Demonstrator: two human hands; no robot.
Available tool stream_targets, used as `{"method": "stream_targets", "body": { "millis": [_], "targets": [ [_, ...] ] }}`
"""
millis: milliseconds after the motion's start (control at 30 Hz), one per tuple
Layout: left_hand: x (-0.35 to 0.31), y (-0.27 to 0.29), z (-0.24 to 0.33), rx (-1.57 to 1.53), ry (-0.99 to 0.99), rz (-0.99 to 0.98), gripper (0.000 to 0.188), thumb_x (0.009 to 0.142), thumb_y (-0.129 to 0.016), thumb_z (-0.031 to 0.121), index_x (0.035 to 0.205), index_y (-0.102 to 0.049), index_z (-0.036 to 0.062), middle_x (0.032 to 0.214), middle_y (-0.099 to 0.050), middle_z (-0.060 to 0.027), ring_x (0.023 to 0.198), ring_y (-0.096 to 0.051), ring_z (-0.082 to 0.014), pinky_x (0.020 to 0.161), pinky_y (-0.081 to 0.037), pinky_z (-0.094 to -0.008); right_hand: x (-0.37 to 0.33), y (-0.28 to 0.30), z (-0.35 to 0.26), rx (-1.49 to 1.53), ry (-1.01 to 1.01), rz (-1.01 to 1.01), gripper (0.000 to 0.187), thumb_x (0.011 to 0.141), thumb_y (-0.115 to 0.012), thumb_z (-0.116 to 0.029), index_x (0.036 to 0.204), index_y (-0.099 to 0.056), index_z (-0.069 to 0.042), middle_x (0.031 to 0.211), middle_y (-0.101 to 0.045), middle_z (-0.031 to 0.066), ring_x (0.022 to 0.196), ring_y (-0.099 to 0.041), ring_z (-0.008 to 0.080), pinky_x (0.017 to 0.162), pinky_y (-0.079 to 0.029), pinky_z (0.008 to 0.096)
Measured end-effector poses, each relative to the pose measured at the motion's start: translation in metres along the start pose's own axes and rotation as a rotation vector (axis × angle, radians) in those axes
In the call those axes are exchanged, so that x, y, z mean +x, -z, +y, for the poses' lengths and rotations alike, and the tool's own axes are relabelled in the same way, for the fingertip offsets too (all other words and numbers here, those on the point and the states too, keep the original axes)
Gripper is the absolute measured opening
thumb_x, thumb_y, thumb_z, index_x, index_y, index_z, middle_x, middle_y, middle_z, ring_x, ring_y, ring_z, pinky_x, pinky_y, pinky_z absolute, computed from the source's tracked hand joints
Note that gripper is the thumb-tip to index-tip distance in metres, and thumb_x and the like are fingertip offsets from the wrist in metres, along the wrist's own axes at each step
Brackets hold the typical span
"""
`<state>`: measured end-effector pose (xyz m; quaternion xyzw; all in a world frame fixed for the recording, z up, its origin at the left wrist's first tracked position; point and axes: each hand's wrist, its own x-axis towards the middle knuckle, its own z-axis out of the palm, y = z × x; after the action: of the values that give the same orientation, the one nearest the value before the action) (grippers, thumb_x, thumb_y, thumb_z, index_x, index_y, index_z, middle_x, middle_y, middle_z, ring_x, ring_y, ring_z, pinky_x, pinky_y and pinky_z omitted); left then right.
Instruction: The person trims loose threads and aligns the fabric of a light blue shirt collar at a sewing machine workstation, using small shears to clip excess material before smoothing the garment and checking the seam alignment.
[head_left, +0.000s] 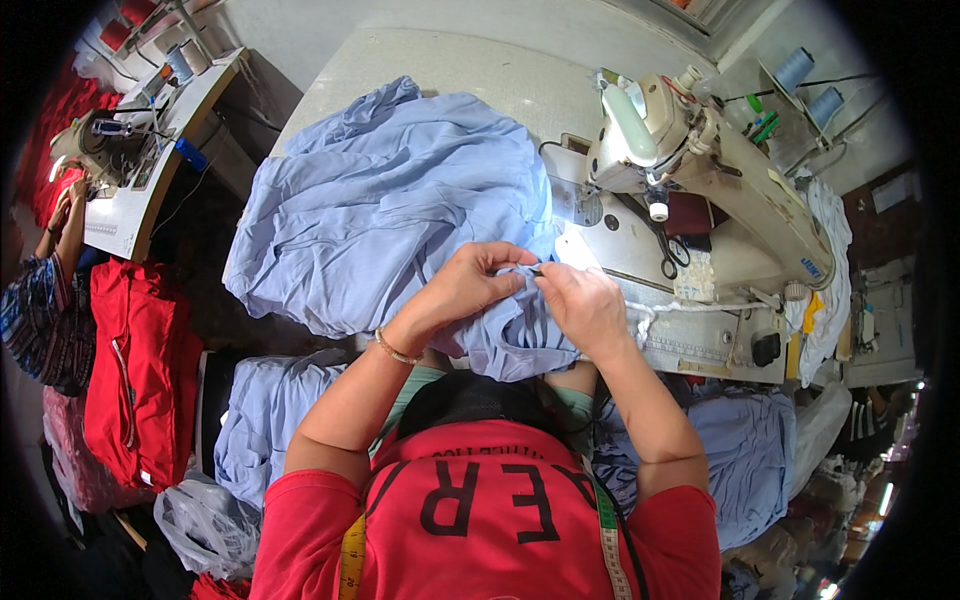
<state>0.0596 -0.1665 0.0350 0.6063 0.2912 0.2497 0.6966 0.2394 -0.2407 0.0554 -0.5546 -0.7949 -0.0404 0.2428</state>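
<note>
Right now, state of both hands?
Left hand: closed, pinching light-blue cloth.
Right hand: closed at the cloth, apparently pinching a small dark item, unidentifiable.

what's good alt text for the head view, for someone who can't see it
A person's left hand and right hand pinch a light blue garment bunched on a sewing table. A sewing machine and dark scissors are to the right; at far left, another person's hands are at a second machine.

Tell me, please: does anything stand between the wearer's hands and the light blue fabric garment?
Nothing visible does: the left hand and right hand both touch the garment. A dark item, too small to identify, shows between the hands. The black-handled metal scissors lie to the right, away from both.
</note>
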Motion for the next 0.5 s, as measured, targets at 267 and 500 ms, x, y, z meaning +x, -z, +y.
{"method": "stream_targets", "body": {
  "millis": [267, 500],
  "targets": [
    [0.001, 0.007, -0.007, -0.19, -0.129, -0.011, 0.028, 0.085, -0.06, 0.005, 0.112, -0.055, 0.0018, 0.097, -0.057, 0.0028, 0.08, -0.049, -0.0023, 0.07, -0.041, -0.0169, 0.011, 0.0, 0.011, 1.105, -0.518, -0.068, 0.049, 0.079, -0.065, -0.003, 0.124, -0.048, -0.005, 0.115, -0.052, 0.0019, 0.1, -0.053, 0.0096, 0.076, -0.044, 0.0224],
    [-0.004, -0.007, 0.002, -0.17, -0.08, 0.126, 0.027, 0.081, -0.064, 0.0, 0.107, -0.054, 0.0021, 0.095, -0.056, 0.0025, 0.082, -0.05, -0.0041, 0.073, -0.043, -0.0194, 0.023, -0.013, 0.008, 1.085, -0.444, 0.013, 0.043, 0.08, -0.063, -0.002, 0.121, -0.049, -0.003, 0.107, -0.054, 0.0031, 0.088, -0.053, 0.0065, 0.078, -0.044, 0.0208]
  ]
}}
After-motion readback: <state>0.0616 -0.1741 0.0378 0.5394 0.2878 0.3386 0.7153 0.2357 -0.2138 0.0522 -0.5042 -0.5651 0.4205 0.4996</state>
